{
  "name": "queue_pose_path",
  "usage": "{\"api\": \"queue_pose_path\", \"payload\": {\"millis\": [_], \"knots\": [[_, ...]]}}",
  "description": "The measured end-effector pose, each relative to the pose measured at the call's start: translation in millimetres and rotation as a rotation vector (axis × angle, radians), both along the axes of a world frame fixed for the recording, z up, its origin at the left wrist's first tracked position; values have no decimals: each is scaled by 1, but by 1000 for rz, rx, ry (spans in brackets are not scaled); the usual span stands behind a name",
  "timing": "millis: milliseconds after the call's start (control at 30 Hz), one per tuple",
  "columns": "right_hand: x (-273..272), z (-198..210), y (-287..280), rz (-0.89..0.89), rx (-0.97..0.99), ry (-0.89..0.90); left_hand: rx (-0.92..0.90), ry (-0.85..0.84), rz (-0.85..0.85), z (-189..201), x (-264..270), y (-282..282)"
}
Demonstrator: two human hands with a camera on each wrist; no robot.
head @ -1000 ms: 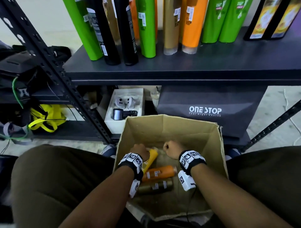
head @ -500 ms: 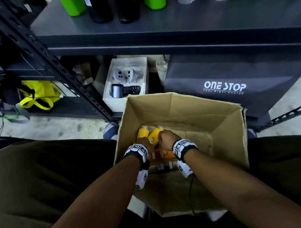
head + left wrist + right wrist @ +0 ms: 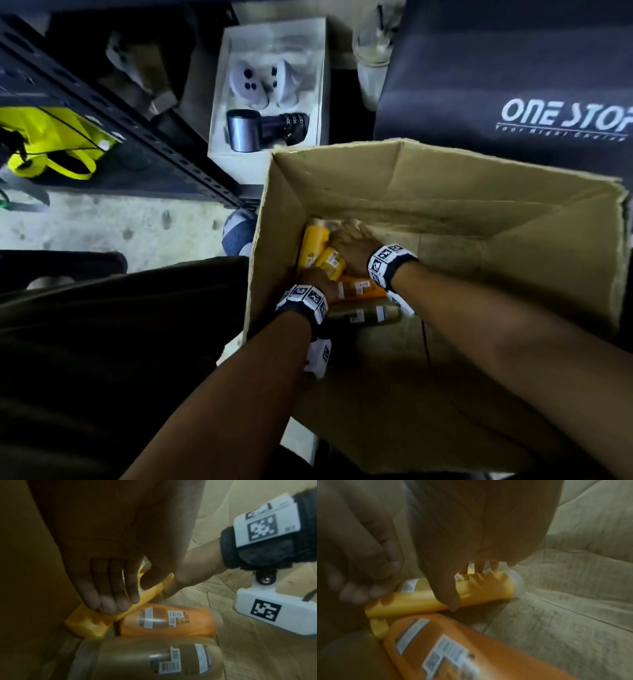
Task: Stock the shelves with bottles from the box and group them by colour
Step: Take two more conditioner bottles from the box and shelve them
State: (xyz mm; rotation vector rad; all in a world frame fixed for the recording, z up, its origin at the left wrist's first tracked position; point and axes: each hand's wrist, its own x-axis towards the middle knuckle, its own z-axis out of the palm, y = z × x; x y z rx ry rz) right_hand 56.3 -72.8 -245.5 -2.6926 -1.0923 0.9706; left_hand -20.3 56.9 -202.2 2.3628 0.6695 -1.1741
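left hand [image 3: 317,275] fingers [image 3: 109,601] curled on yellow plastic bottle [image 3: 330,262] base | right hand [image 3: 352,248] grips its cap end | long axis spans both, inside brown cardboard box [image 3: 445,192]

A cardboard box [image 3: 445,192] stands open on the floor between the person's knees. Both hands are deep inside, at its 9 o'clock corner. The right hand [image 3: 354,248] lies over the upper end of a yellow bottle [image 3: 333,262]; the left hand [image 3: 317,275] sits at that bottle's lower end, fingers hidden. A second yellow bottle [image 3: 312,245] lies just beside it, against the box wall. Toward 6 o'clock lie an orange bottle [image 3: 359,289] and a gold-brown bottle [image 3: 366,313], side by side. At 12 o'clock beyond the box sits a white tray [image 3: 219,102] of controllers; at 2 o'clock, a dark "ONE STOP" bag [image 3: 479,68].
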Motion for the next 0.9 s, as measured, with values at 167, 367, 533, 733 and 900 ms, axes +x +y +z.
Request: {"api": "queue_pose_path", "payload": {"millis": [167, 367, 533, 733, 900], "knots": [[1, -6, -3, 28, 36, -63, 4, -22, 30, -2, -2, -2], [2, -1, -13, 77, 16, -164, -24, -29, -15, 5, -1, -4], [1, -3, -42, -113, 13, -2, -26, -34, -172, -10, 4, -10], [-9, -13, -83, -438, 82, 41, 57, -62, -382, -32, 6, -24], [-14, -14, -93, -692, 181, 53, 100, -43, -507, -48, 10, -31]]}}
